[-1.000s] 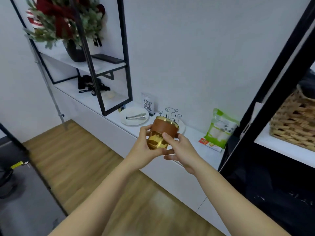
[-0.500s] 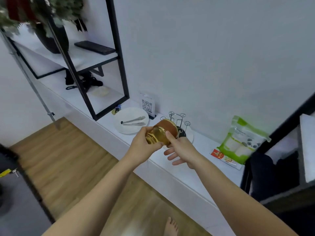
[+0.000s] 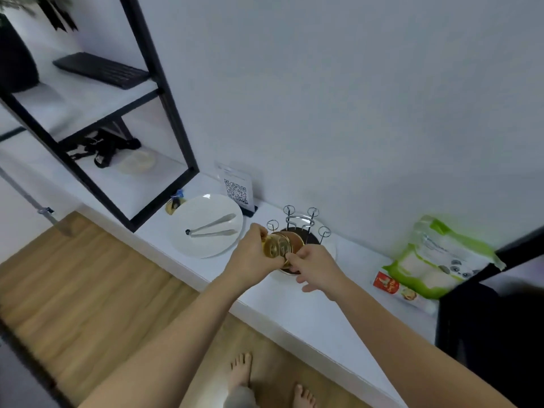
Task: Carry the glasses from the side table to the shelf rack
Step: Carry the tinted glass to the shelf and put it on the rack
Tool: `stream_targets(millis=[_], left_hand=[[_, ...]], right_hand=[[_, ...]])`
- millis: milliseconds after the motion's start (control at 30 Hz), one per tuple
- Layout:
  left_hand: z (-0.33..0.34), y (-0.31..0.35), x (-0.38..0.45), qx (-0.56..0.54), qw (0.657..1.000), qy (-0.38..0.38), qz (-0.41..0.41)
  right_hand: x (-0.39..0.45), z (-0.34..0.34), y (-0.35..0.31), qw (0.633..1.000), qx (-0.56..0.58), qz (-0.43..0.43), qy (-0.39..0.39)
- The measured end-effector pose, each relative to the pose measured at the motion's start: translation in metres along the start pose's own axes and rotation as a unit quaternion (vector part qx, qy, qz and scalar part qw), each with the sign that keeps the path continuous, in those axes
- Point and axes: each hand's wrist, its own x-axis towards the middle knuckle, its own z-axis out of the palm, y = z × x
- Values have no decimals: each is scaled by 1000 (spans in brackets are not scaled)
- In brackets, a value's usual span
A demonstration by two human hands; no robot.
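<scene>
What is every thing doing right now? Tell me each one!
Left hand: grips the glass.
Right hand: pinches the glass's rim.
Glass: amber, tipped over, base towards the camera, held above the rack.
Wire rack: upright, prongs bare.
Tongs: lying on the plate.
White plate: flat on the counter.
Green bag: leaning against the wall.
QR sign: standing upright.

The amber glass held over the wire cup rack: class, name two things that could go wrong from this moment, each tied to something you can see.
1. The amber glass is tipped on its side between the left hand and right hand; it could strike a prong of the wire rack and chip.
2. The right hand holds only by fingertips, so the glass might slip toward the white plate with tongs.
</scene>
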Motion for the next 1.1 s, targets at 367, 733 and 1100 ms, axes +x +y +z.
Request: stream_targets(millis=[367,733,1100], left_hand=[[16,-22,76,90,987,-117,62],[37,-37,96,165,966,-186,77],[57,-43,109,231,946,-193,122]], right_hand=[[35,23,-4,997,52,45,28],[54,45,4,995,85,50,25],[66,49,15,995,81,64,13]])
